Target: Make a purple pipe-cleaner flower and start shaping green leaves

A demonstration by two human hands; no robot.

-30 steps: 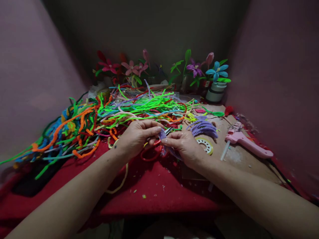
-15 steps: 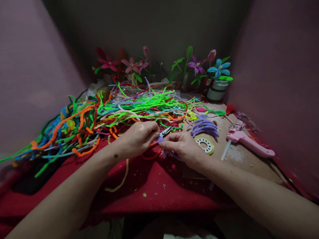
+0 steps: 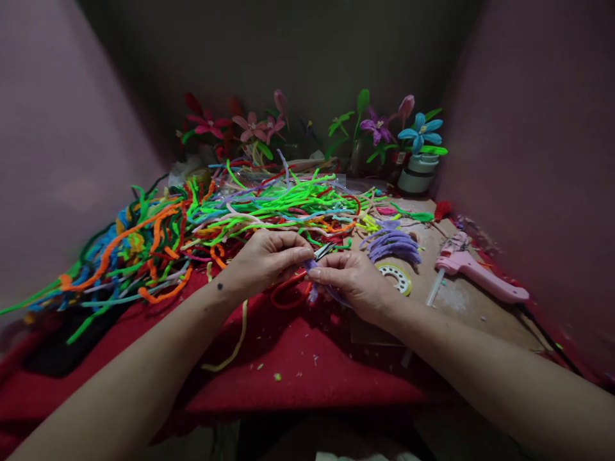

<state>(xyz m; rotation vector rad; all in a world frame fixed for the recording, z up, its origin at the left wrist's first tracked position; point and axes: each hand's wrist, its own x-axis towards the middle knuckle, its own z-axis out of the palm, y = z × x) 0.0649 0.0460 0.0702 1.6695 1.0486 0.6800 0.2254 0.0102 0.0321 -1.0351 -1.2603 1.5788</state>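
Note:
Between my two hands is a short purple pipe cleaner (image 3: 312, 265), folded or bent, its ends partly hidden by my fingers. My left hand (image 3: 276, 256) pinches its upper left part between thumb and fingertips. Gripping the lower right part, my right hand (image 3: 353, 282) has thumb and forefinger pressed together. A pair of scissors with red handles (image 3: 283, 301) lies on the table behind and under my hands, its metal blades showing just past my fingertips. To the right is a bundle of purple pipe cleaner pieces (image 3: 391, 246).
Loose pipe cleaners (image 3: 283, 205) in many colours heap across the back and left. On cardboard (image 3: 461, 326) at right lie a pink glue gun (image 3: 480, 272) and a yellow-rimmed tape roll (image 3: 402, 282). Pipe cleaner flowers stand behind, one blue flower (image 3: 421, 132) in a jar (image 3: 417, 174).
My left hand has turned slightly, its thumb now lying along the top of the purple pipe cleaner. My right hand holds nearly the same place. The view has shifted a little.

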